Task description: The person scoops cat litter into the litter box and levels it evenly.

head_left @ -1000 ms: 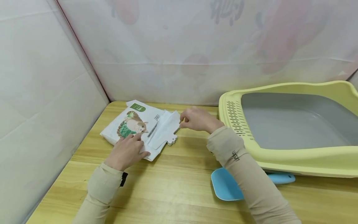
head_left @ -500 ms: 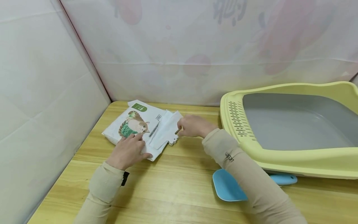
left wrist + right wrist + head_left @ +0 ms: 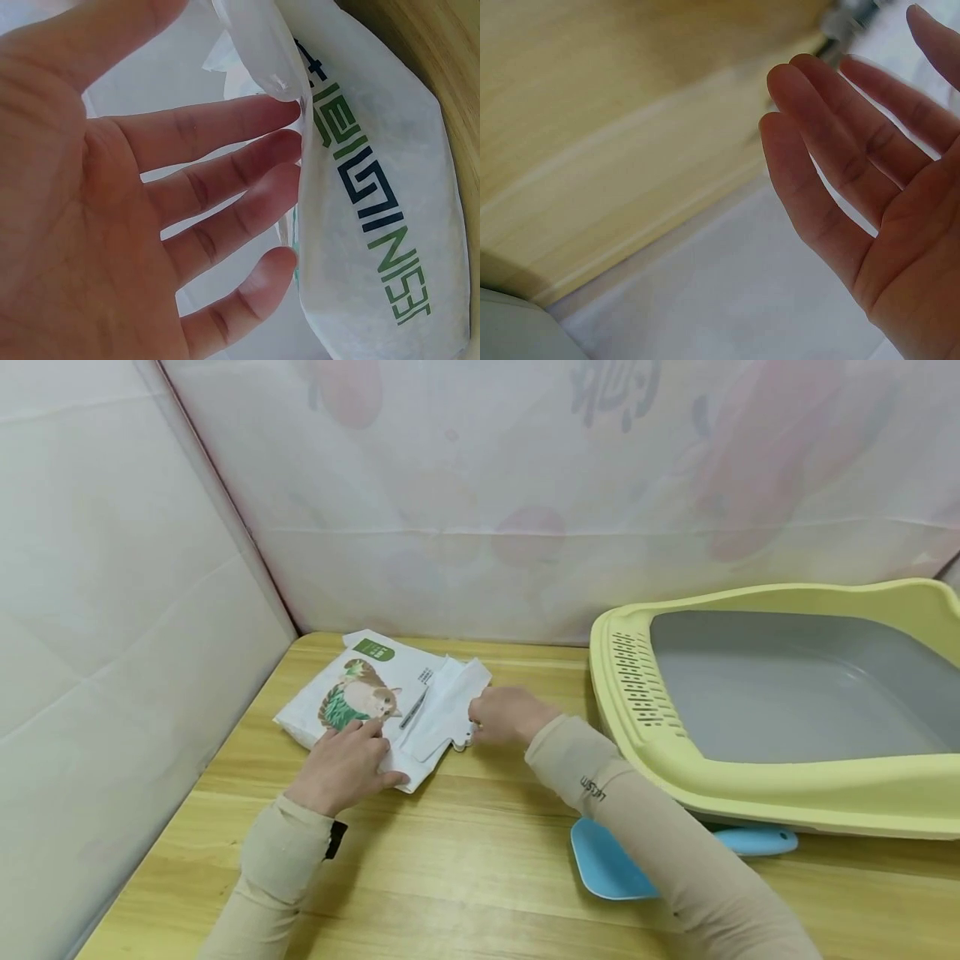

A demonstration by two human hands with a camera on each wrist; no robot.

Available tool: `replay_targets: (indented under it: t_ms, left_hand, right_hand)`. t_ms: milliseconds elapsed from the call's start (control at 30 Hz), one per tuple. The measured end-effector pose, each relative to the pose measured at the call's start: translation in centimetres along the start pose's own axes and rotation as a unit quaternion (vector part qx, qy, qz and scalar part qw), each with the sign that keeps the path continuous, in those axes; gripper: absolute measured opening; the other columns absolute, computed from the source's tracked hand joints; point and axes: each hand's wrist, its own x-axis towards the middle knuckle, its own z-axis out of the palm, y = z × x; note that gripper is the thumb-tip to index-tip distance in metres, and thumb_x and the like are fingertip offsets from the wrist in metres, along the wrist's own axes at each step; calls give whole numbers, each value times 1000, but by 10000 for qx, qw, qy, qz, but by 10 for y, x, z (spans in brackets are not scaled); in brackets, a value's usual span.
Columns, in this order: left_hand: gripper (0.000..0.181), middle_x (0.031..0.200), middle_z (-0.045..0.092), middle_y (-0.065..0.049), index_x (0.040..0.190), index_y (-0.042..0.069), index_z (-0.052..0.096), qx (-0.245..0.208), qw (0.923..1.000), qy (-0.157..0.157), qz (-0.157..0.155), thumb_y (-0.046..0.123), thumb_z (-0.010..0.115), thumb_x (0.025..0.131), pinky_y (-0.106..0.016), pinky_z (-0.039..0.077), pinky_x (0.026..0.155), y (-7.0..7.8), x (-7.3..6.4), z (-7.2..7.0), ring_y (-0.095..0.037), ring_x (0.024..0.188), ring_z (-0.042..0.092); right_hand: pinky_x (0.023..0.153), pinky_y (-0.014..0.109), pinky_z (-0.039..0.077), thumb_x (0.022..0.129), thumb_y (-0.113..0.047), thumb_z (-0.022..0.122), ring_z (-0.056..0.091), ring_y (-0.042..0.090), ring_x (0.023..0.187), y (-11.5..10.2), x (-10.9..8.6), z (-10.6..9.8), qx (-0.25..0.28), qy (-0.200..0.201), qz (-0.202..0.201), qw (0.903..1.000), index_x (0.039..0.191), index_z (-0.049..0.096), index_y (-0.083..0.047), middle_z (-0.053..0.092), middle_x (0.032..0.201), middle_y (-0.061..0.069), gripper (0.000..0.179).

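A white bag printed with a cat lies flat near the table's back left corner. My left hand rests on its front part, fingers extended; in the left wrist view the fingertips touch the white film beside green and dark lettering. A slim silver pointed tool lies on the bag beside a white flap. At the flap's right end, a flat white piece with a scalloped edge sticks out. My right hand is right at that end, partly covering it; in the right wrist view its fingers are slightly bent, thumb apart.
A yellow litter box with a grey inside stands at the right, its slotted side toward the bag. Partly under my right forearm lies a blue scoop, its handle by the box's front edge. Printed cloth walls rise behind the wooden table and at the left.
My right hand has moved a little left and down along the flap's right end. A narrow brown edge seen by its fingers half a second ago is now hidden. The left hand stays put.
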Motion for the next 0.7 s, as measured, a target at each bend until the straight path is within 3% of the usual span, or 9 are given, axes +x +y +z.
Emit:
replay_targets:
  t_ms: [133,433,700]
  left_hand:
    - [38,132,61,-19,77,11,63,-1,10000,27,-16,45,76,87,-52,50,78,0,0,1,-32,96,59]
    - [39,124,63,-16,81,9,66,74,9999,106,24,46,77,86,-47,49,72,0,1,1,-29,90,58]
    - [40,124,64,-15,80,8,67,120,9999,117,21,46,77,86,-46,49,71,0,0,1,-28,88,57]
  right_hand:
    - [74,34,50,96,-26,68,51,15,77,-3,3,7,-156,8,-23,9999,89,63,-8,57,82,0,20]
    - [67,31,47,94,-36,71,48,14,72,-10,9,12,-371,-72,73,9993,90,63,-9,56,79,1,29]
    - [59,29,41,94,-37,71,43,12,66,-15,12,17,-584,150,121,9981,82,58,-11,53,73,-1,32]
